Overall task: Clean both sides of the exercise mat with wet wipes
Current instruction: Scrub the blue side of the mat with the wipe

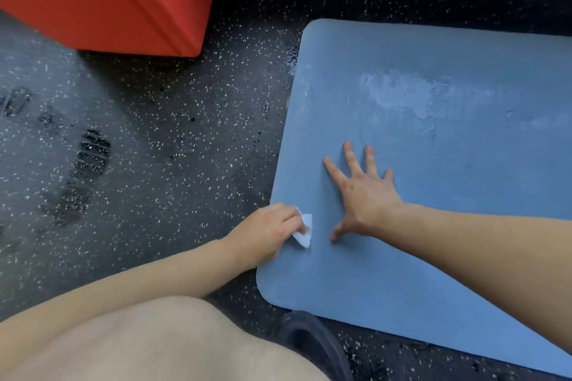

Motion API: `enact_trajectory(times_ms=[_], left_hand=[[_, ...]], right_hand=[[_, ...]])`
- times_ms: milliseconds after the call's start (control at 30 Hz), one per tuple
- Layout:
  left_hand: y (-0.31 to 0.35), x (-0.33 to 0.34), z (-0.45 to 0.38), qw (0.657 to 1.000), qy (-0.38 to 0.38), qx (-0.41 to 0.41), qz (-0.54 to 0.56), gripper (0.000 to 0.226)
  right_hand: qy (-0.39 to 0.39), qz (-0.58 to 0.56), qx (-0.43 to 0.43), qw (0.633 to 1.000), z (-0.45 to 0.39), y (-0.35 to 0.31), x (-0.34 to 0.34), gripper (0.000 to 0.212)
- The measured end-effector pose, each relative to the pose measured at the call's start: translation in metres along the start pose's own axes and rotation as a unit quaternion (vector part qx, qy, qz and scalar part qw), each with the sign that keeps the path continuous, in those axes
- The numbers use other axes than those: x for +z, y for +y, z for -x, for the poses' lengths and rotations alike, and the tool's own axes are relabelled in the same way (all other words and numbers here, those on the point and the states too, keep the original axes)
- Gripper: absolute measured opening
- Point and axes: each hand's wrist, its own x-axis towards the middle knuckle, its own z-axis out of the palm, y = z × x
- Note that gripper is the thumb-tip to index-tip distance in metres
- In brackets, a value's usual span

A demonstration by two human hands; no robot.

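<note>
Fingers [348, 153] of the right hand [362, 195] spread flat on the exercise mat [448, 164], likely pinning it against sliding; left hand [266, 230] curls round a folded wet wipe [305, 230] at the mat's left edge, pressing it down to scrub. Mat lies flat on speckled floor [185, 133]; whitish smear [411, 93] farther up the mat looks untouched; red bin [123, 0] well beyond the mat's far-left corner.

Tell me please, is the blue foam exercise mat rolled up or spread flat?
Spread flat. The blue foam exercise mat lies open on the speckled dark floor, both rounded corners down, with the right hand pressed flat on it.
</note>
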Motion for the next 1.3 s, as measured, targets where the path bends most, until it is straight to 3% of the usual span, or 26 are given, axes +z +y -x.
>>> enact_trajectory(times_ms=[400, 567, 700, 767, 833, 933, 1000, 1067, 1133, 1200, 1300], left_hand=[[0.046, 0.013, 0.055, 0.998, -0.058, -0.01, 0.013, 0.034], [0.058, 0.013, 0.082, 0.989, -0.143, -0.019, 0.036, 0.041], [0.058, -0.031, 0.043, 0.954, -0.244, -0.092, 0.145, 0.032], [0.038, -0.079, -0.012, 0.934, -0.187, -0.197, 0.231, 0.023], [-0.006, -0.134, -0.093, 0.933, -0.06, -0.268, 0.234, 0.015], [-0.079, -0.209, -0.221, 0.952, 0.103, -0.269, 0.105, 0.012], [-0.112, -0.233, -0.293, 0.953, 0.159, -0.253, 0.055, 0.016], [-0.133, -0.229, -0.343, 0.955, 0.175, -0.24, 0.028, 0.023], [-0.138, -0.205, -0.369, 0.968, 0.13, -0.214, -0.024, 0.027], [-0.138, -0.176, -0.371, 0.977, 0.069, -0.185, -0.086, 0.031], [-0.137, -0.148, -0.355, 0.982, 0.068, -0.128, -0.12, 0.033]], right_hand=[[-0.012, 0.012, -0.031, 0.999, 0.055, -0.019, 0.052, 0.155], [0.026, -0.008, -0.038, 0.999, 0.058, -0.01, 0.047, 0.139], [0.067, -0.059, -0.011, 0.996, 0.021, 0.031, -0.014, 0.142], [0.081, -0.057, 0.026, 0.995, -0.011, 0.06, -0.06, 0.151], [0.075, -0.062, 0.068, 0.993, -0.04, 0.091, -0.101, 0.159], [0.042, -0.056, 0.096, 0.993, -0.07, 0.122, -0.13, 0.168], [0.044, -0.043, 0.102, 0.993, -0.08, 0.13, -0.122, 0.17], [0.058, -0.026, 0.1, 0.993, -0.088, 0.133, -0.111, 0.169], [0.061, -0.018, 0.094, 0.994, -0.092, 0.138, -0.107, 0.169], [0.055, -0.017, 0.089, 0.994, -0.095, 0.142, -0.107, 0.169], [0.051, -0.012, 0.087, 0.995, -0.099, 0.144, -0.107, 0.169]])
